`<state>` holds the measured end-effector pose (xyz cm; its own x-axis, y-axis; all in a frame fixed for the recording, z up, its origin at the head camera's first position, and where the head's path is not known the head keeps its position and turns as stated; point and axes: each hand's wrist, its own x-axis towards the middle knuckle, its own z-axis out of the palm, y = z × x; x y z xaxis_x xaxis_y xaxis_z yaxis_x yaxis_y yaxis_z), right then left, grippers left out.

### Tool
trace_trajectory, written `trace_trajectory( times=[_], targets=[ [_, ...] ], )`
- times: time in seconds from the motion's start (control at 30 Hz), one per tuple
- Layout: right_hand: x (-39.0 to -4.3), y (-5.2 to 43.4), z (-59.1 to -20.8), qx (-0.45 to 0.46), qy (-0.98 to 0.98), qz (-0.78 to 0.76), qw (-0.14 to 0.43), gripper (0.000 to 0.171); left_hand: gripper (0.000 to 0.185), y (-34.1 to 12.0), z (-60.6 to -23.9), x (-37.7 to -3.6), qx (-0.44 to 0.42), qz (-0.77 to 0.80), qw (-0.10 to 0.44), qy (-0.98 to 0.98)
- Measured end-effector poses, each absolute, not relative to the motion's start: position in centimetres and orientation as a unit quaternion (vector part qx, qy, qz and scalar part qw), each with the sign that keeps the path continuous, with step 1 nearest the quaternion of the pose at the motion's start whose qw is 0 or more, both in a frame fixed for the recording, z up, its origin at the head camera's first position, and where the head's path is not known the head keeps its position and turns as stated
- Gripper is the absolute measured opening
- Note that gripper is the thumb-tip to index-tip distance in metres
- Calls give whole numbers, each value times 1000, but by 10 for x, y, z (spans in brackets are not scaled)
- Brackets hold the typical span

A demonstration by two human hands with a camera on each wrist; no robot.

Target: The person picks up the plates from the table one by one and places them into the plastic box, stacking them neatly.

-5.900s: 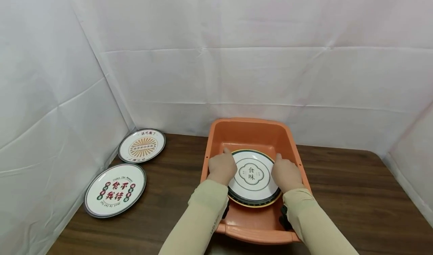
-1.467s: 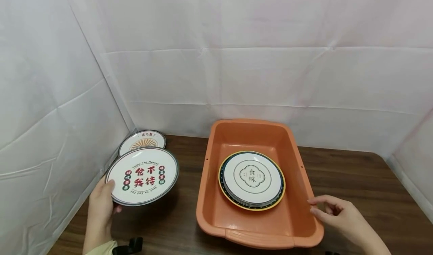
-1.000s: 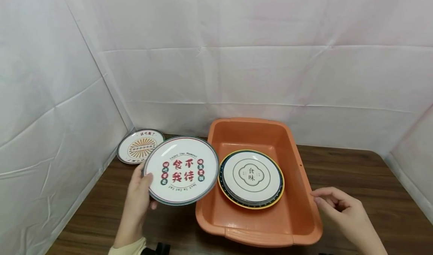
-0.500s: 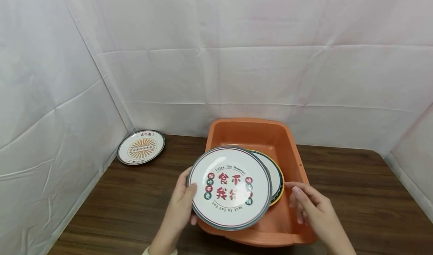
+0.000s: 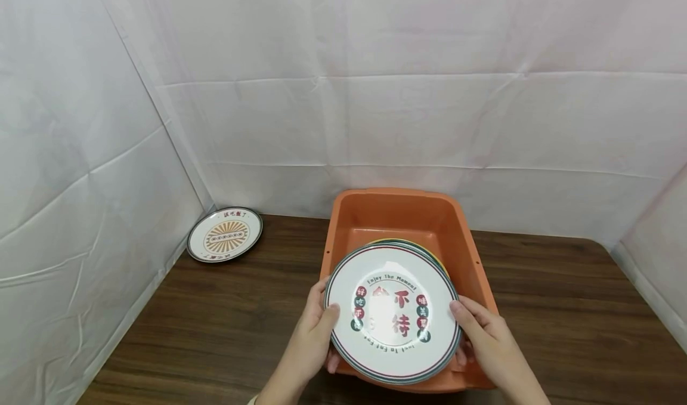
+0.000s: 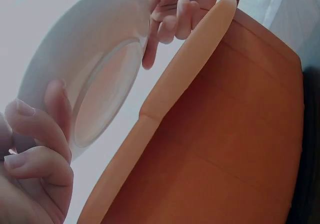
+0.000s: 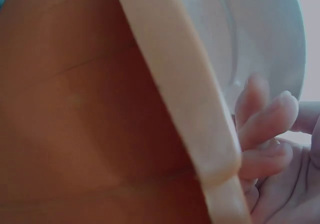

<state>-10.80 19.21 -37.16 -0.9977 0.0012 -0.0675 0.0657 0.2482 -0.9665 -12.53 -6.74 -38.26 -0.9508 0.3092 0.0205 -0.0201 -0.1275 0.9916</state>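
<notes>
Both hands hold a white plate (image 5: 394, 357) with red and green lettering and a dark rim, raised over the near part of an orange basin (image 5: 397, 199). My left hand (image 5: 308, 333) grips its left edge, thumb on top and fingers beneath. At the right edge my right hand (image 5: 491, 339) grips it the same way. The left wrist view shows the plate's pale underside (image 6: 100, 58) with fingers curled against it. Behind the held plate, the yellow-rimmed plate stack (image 5: 429, 253) in the basin is mostly hidden.
Another white plate (image 5: 225, 235) with an orange sunburst print lies at the back left of the dark wooden table (image 5: 214, 333), close to the cloth wall. White cloth (image 5: 408, 95) hangs behind and at both sides.
The left hand has carried the lettered plate from the table's left to above the basin. The right hand has left the basin's right rim and now grips the plate too.
</notes>
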Motion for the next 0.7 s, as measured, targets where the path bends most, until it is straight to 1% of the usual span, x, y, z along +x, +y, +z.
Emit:
trace_trajectory(
  times=[0.17,0.33,0.5,0.7],
  targets=[
    [-109,192,-369,52,790,-609,40,42,43,-67,-384,-126,135,739,129,648],
    [-109,192,-369,61,783,-618,31,41,45,-66,-384,-127,143,712,145,672],
    [-111,193,-369,71,778,-623,26,41,43,-65,-382,-130,143,685,139,701],
    [-116,194,-364,62,782,-619,30,41,41,-61,-378,-131,115,682,121,712]
  ],
)
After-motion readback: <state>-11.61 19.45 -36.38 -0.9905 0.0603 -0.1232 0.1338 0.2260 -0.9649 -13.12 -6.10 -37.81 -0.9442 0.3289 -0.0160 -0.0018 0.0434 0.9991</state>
